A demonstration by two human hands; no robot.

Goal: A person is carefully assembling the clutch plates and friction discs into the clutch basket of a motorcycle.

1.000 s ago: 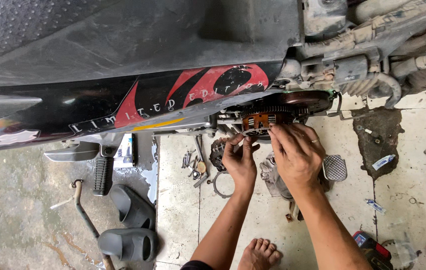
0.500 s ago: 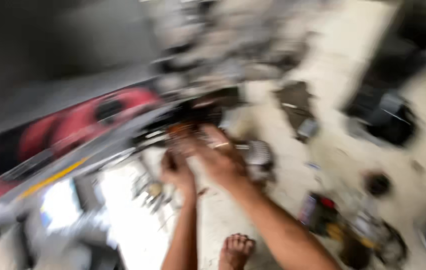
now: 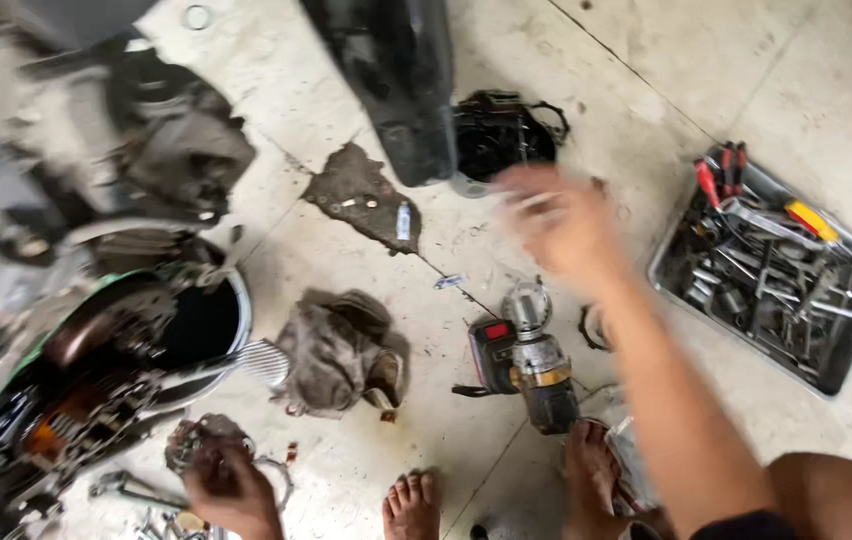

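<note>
My right hand (image 3: 558,228) is stretched out over the floor, blurred by motion, fingers spread; a thin pale streak at its fingertips may be a small part, but I cannot tell. It hovers between a black housing (image 3: 499,132) and a cordless impact driver (image 3: 538,362) lying on the floor. My left hand (image 3: 233,492) is low at the bottom left, fingers curled over a round metal part (image 3: 198,440) on the floor, just below the motorcycle's open engine case (image 3: 131,340).
A grey tray (image 3: 668,268) full of wrenches and red-handled pliers sits at the right. A dirty rag (image 3: 338,352) lies mid-floor near an oil stain (image 3: 358,195). A black body panel (image 3: 398,85) is at the top. My bare feet (image 3: 412,506) are at the bottom edge.
Both hands have left the engine. My view has swung right; my right hand has reached out toward the tray side, and my left hand has dropped to the part on the floor.
</note>
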